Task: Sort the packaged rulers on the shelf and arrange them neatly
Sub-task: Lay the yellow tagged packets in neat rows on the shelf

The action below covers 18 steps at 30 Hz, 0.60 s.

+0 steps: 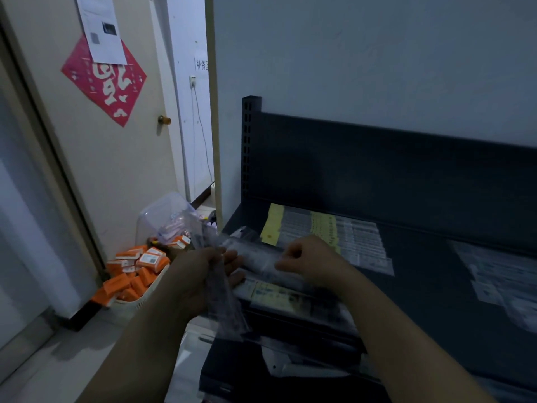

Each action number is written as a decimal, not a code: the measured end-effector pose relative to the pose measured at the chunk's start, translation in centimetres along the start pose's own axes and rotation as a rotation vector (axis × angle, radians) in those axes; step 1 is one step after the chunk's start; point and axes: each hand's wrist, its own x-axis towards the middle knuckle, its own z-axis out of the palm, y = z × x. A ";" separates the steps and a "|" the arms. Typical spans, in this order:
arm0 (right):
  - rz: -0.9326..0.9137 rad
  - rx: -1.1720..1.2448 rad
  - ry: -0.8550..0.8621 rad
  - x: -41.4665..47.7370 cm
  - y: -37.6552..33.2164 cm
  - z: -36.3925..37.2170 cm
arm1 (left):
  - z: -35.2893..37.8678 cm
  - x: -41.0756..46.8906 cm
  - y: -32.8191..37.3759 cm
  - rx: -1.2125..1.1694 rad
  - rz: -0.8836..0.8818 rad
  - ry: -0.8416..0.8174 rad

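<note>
Over dark shelf (421,257), left hand (200,271) gripping one ruler bundle (226,309), right hand (311,263) pinching one clear ruler packet (255,257)

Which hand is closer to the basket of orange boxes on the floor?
Left. The left hand sits just right of the basket; the right hand is farther right, over the shelf. Both grip packaged rulers.

Forearms extended; left hand (200,274), right hand (308,263) near, fingers curled.
</note>
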 end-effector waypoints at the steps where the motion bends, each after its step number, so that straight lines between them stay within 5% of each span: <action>1: 0.005 0.048 0.041 0.0 0.3 -0.1 | -0.1 0.0 0.0 -0.003 0.002 -0.003; 7: 0.110 0.370 0.263 -0.6 1.8 -1.5 | 0.5 -0.3 0.0 -0.036 0.031 -0.072; 12: 0.112 0.718 0.221 -1.8 1.3 -1.9 | 3.0 0.0 -0.7 -0.090 0.178 -0.088; 18: -0.024 0.533 0.020 -3.9 -0.1 -1.7 | 6.6 -0.5 -2.0 -0.025 0.150 -0.144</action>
